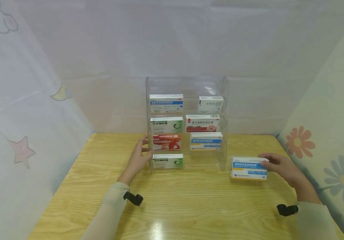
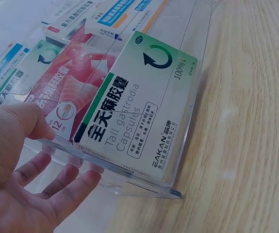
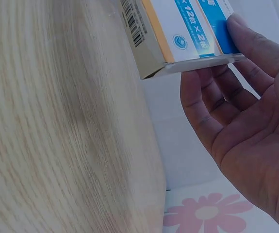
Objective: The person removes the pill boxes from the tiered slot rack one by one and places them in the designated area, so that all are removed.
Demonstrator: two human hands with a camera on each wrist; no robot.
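Blue-and-white, the medicine box (image 1: pixel 249 169) sat pinched in my right hand (image 1: pixel 284 170) over the worktop (image 1: pixel 195 200), at four o'clock from the clear rack (image 1: pixel 186 87); my left hand (image 1: pixel 137 159) gripped the rack's edge at eight o'clock. Bracing it and holding the box level seemed best.

Soft light, bright glare on tabletop (image 1: pixel 189 200), dimmer right wrist view

A wooden table (image 1: pixel 201 203) is standing here, and light (image 1: pixel 158 230) is shining on its near part. Wrinkly white cloth (image 1: pixel 174 40) is hanging on the far side. A pink star (image 1: pixel 23 151) and a moon (image 1: pixel 59 93) are showing on the left, big flowers (image 1: pixel 297 142) on the right.
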